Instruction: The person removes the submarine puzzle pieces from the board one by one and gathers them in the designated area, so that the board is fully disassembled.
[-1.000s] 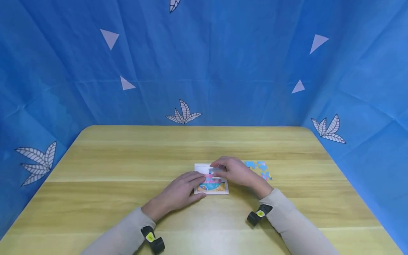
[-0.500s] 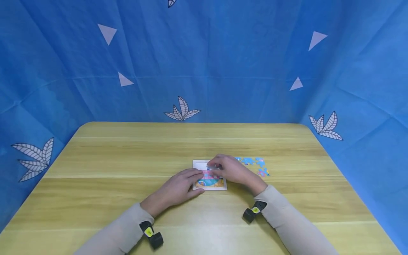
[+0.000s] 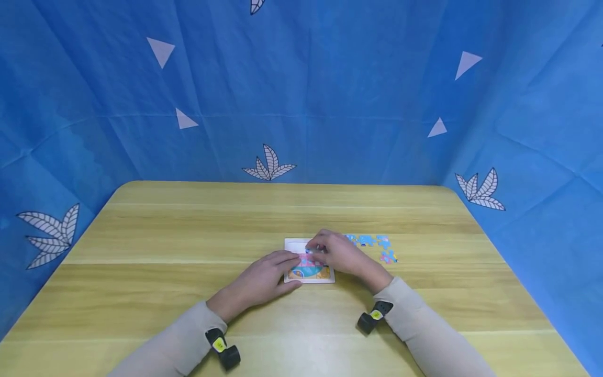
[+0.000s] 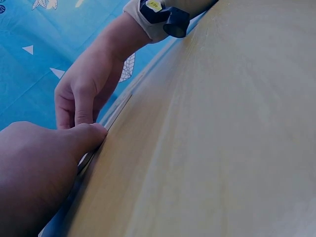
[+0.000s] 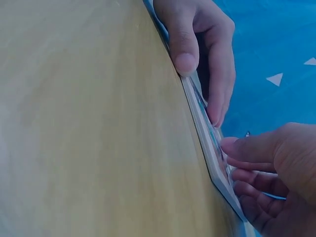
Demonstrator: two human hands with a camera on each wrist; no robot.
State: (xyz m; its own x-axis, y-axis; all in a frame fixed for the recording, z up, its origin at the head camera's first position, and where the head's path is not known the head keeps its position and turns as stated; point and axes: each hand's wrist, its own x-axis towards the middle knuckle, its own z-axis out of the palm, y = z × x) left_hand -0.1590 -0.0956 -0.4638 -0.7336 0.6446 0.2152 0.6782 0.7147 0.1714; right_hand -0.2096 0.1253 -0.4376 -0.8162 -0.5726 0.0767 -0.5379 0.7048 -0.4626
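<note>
A small jigsaw puzzle in a white frame (image 3: 316, 281) lies flat on the table, its lower part filled with a pink, teal and orange picture. My left hand (image 3: 265, 280) rests on the frame's left side, fairly straight fingers over the picture and the thumb (image 5: 185, 63) against the near edge. Over the upper part of the frame, my right hand (image 3: 340, 253) pinches a small bluish puzzle piece (image 3: 308, 251) between thumb and index finger; the fingers hide most of it. In the right wrist view the right hand (image 5: 291, 168) is low beside the frame's edge.
Several loose blue and pink puzzle pieces (image 3: 366, 240) lie on the table right of the frame, partly behind the right hand. The wooden table (image 3: 188, 225) reaches back to a blue printed curtain (image 3: 358, 94).
The view has shifted slightly. The right hand stays over the upper part of the frame with only small finger movement, and the left hand keeps its place.
</note>
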